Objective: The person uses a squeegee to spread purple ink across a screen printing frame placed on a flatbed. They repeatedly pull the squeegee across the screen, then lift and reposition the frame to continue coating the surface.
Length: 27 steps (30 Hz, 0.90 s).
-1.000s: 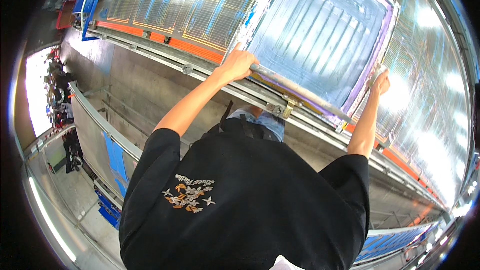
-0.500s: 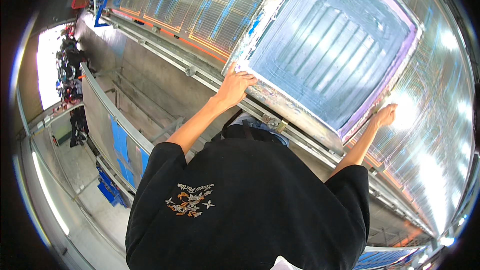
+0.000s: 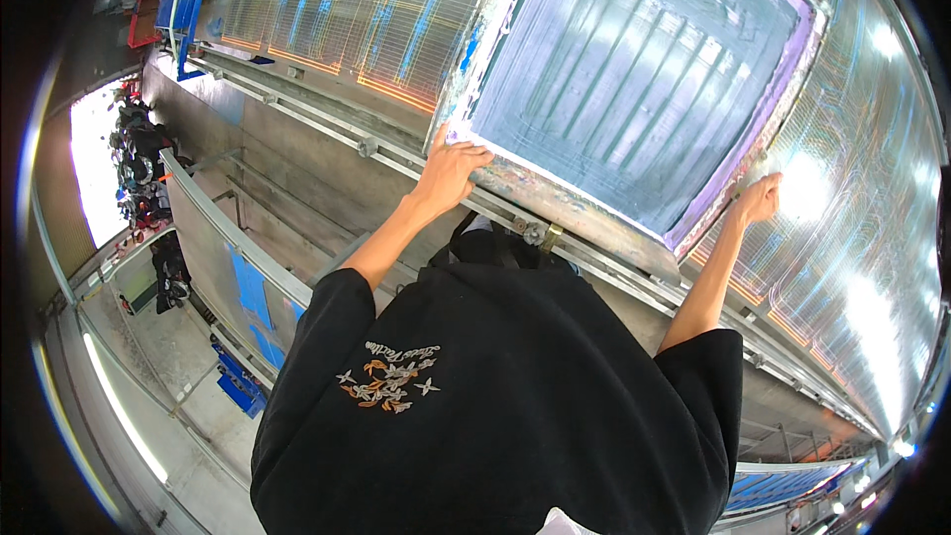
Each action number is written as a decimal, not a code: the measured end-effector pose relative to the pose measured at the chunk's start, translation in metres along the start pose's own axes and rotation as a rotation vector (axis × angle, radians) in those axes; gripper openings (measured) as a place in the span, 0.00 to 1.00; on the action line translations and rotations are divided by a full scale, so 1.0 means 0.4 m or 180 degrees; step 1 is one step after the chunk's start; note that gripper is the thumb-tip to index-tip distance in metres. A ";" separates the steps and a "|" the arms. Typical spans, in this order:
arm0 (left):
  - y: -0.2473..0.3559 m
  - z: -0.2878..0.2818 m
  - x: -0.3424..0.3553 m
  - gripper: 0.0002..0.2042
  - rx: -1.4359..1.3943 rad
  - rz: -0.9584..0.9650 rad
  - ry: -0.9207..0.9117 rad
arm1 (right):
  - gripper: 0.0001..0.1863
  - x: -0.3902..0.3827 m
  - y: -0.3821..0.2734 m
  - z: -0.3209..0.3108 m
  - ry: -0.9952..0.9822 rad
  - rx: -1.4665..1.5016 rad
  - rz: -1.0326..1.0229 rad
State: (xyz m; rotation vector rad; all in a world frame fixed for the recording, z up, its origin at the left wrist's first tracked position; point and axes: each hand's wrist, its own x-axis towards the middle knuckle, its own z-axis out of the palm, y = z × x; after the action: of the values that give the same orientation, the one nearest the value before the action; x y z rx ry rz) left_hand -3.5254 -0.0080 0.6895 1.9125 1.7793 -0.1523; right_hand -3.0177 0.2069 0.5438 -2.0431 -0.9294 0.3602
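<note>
A screen printing frame (image 3: 468, 50) with a blue-grey mesh (image 3: 634, 89) lies tilted on a long glossy table. Darker parallel stripes run across the mesh, and purple ink (image 3: 768, 89) lines its right side. My left hand (image 3: 451, 168) is at the near left corner, its fingers bent over the paint-stained near edge and one finger pointing along the left side. On the right side, my right hand (image 3: 761, 198) is closed at the frame's outer edge, by a small dark part. What lies inside its fingers is mostly hidden.
Colourful thin lines cover the glossy table (image 3: 347, 10). A metal rail (image 3: 317, 124) with knobs runs along its near edge, close to my body. Behind me on the left stands a grey panel (image 3: 213, 208) with blue patches. Motorbikes (image 3: 139, 154) stand by a bright opening.
The whole view has shifted slightly, so the frame and both hands appear a little higher and further left. Both hands keep their places on the frame.
</note>
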 end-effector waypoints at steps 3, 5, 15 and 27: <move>-0.008 -0.012 0.031 0.26 -0.0023 0.0116 -0.0027 | 0.35 0.012 0.016 0.035 -0.0122 -0.0472 0.0095; -0.012 -0.027 0.055 0.25 0.0006 0.0023 -0.0326 | 0.36 0.005 0.008 0.024 -0.0405 -0.0272 0.0284; -0.021 -0.006 0.037 0.23 0.0141 0.0027 -0.0158 | 0.35 0.002 0.055 0.023 -0.0094 -0.0397 -0.0080; -0.072 -0.037 0.138 0.18 0.0360 0.0476 -0.0407 | 0.44 -0.306 -0.192 -0.343 -0.3294 -0.1014 -0.2552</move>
State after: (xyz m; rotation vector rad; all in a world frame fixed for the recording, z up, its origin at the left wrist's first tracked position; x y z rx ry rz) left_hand -3.5495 0.0479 0.6706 2.0581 1.5679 -0.3204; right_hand -3.0636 0.0671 0.6779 -1.4703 -2.4326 0.8718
